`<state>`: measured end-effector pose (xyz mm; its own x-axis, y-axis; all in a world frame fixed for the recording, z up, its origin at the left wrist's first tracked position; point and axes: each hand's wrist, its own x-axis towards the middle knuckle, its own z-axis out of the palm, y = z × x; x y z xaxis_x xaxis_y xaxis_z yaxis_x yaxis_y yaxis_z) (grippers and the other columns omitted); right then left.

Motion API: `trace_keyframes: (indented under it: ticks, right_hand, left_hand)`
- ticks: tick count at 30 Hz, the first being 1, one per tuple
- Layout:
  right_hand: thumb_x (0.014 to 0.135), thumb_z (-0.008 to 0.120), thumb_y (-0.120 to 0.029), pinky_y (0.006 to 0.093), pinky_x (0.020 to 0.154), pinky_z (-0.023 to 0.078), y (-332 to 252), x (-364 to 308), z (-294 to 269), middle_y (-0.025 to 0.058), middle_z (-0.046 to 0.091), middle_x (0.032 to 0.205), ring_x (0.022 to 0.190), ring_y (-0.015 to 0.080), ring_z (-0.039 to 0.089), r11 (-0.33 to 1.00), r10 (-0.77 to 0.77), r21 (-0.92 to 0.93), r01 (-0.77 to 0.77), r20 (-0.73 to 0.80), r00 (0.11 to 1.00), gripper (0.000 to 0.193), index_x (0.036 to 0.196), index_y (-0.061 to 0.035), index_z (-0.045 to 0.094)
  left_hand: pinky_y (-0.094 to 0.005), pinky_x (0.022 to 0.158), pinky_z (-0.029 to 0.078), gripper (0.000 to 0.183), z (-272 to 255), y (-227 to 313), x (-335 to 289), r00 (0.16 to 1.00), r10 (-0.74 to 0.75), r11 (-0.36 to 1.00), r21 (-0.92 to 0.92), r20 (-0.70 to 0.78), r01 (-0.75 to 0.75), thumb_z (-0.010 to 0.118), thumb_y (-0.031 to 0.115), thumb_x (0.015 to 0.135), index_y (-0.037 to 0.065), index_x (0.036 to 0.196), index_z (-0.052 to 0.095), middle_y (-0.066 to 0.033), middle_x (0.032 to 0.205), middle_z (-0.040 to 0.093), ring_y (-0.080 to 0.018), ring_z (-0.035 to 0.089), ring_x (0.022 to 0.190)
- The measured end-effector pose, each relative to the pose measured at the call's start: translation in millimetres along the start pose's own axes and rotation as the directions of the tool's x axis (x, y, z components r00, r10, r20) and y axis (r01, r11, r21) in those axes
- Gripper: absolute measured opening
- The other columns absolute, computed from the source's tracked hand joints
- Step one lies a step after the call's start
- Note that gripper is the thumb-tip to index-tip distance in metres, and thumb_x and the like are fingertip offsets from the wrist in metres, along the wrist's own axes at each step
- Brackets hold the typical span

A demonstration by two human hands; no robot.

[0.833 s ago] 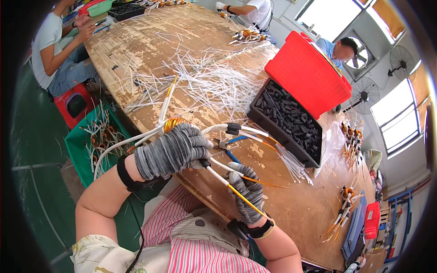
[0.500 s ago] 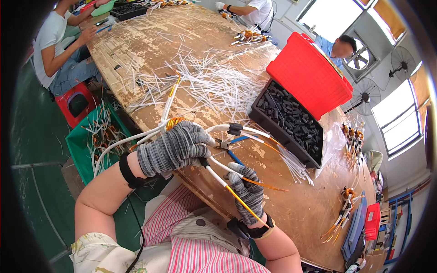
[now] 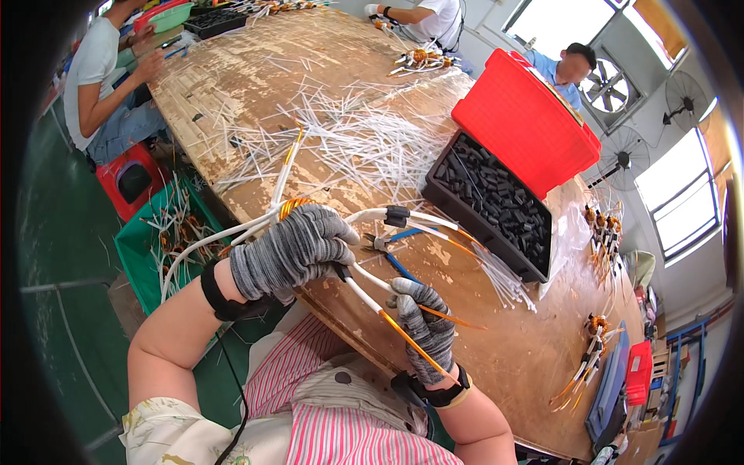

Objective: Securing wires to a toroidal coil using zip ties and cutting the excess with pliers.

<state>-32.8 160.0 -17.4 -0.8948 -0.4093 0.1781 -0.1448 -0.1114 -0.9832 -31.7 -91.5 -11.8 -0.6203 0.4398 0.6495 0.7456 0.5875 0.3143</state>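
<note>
My left hand (image 3: 291, 252), in a grey knitted glove, is closed round a copper-wound coil (image 3: 294, 208) whose long leads wear white sleeving. Orange copper tips stick out of several leads. A black tube (image 3: 397, 216) sits round two leads beyond the hand; another black tube (image 3: 342, 272) is on a lead at my left fingertips. My right hand (image 3: 425, 322), gloved alike, pinches one white-sleeved lead (image 3: 373, 277) near its copper end. A second lead (image 3: 363, 294) runs across in front of the right palm. Blue-handled cutters (image 3: 401, 265) lie on the table just beyond.
Loose white tubes (image 3: 364, 143) are heaped mid-table. A black bin (image 3: 433, 190) of black tubes stands right of them, with a red crate (image 3: 523, 124) behind it. More coils (image 3: 597, 329) lie at the right edge. A green bin (image 3: 139, 267) stands lower left. Other people sit around the table.
My right hand has shifted slightly right along the lead, its fingers closer together. The left hand keeps its hold on the coil. A person at the back right has moved their head left.
</note>
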Motion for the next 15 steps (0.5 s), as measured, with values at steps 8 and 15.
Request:
trace_keyframes:
  ticks: [8,15]
  right_hand:
    - [0.090,0.057,-0.014,0.0180,0.055,0.038,-4.0,-4.6,1.9,0.0014,0.063,0.085,0.062,0.0032,0.046,0.997,0.071,-0.002,-0.071,0.012,0.997,0.022,0.110,-0.0045,0.061]
    - [0.090,0.057,-0.012,0.0180,0.060,0.042,-9.1,-2.5,2.7,0.0021,0.063,0.090,0.068,0.0044,0.051,0.998,0.045,0.034,-0.044,-0.024,0.999,0.021,0.110,-0.0039,0.060]
  left_hand:
    - [-0.0402,0.077,0.047,0.028,0.9,3.1,-0.6,1.000,-0.002,0.999,0.045,-0.006,0.002,0.078,0.017,0.059,0.008,0.081,0.064,-0.0077,0.094,0.062,-0.0281,0.059,0.087]
    - [-0.0352,0.077,0.046,0.031,-10.7,24.0,7.8,0.964,-0.250,0.936,-0.234,0.088,0.264,0.070,0.009,0.073,0.008,0.102,0.061,-0.0086,0.091,0.062,-0.0238,0.059,0.086]
